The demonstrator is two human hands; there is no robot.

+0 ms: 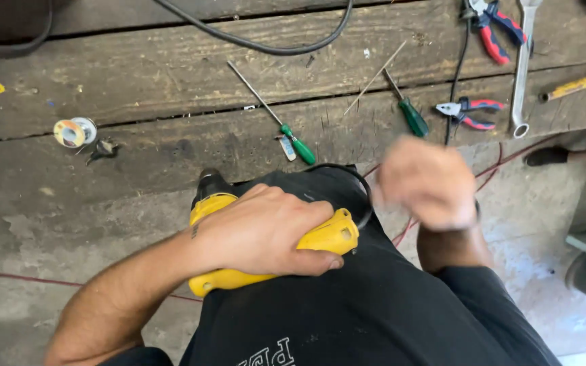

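My left hand grips a yellow power drill that lies across my lap against my black shirt. The drill's dark chuck points toward the wooden bench. A black cord loops from the drill's rear. My right hand is blurred in motion, fingers curled in a loose fist, just right of the drill; nothing is visible in it.
On the worn plank bench lie two green-handled screwdrivers, a thin rod, red-and-blue pliers, a wrench, a solder spool and a black cable. Red wires run over the concrete floor.
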